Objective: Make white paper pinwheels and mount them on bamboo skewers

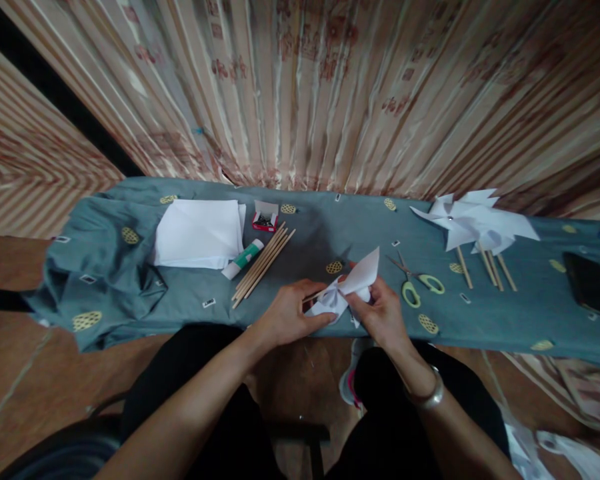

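A white paper pinwheel (363, 272) is held between my two hands just above the near edge of the cloth-covered table. My left hand (296, 312) is closed around its left side, with a thin wooden stick (314, 297) showing at the fingers. On the other side, my right hand (380, 310) pinches the paper near its middle, the thumb pressed against the folds. The pinwheel's centre is partly hidden by the fingers. Open scissors (414, 280) with yellow-green handles lie on the cloth just right of my right hand.
Left on the table (360, 227) are white paper sheets (197, 232), a glue stick (243, 259), several wooden sticks (264, 265) and a small red box (265, 219) of dark pins. Finished-looking pinwheels (475, 220) lie right, beside a black phone (591, 283). A curtain (305, 100) hangs behind.
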The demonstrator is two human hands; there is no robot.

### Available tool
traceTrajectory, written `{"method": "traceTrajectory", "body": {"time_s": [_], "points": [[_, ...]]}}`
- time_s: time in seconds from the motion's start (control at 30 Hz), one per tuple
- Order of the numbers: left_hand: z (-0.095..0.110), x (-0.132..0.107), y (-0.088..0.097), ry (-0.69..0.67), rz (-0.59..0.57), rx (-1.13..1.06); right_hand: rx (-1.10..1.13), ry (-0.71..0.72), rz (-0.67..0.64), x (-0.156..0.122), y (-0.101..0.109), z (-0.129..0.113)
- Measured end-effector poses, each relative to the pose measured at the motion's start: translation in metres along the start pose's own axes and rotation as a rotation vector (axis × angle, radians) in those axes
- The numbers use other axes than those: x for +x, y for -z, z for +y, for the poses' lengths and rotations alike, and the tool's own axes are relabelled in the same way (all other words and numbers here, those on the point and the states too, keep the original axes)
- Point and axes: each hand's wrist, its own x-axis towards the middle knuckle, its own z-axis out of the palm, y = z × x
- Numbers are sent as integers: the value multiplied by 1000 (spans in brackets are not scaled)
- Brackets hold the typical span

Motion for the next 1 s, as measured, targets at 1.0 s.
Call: {"method": "traceTrajectory", "body": {"time_s": [1.0], "points": [[-14, 24, -10, -4, 295, 154, 113, -22, -35, 7, -5, 0]]}}
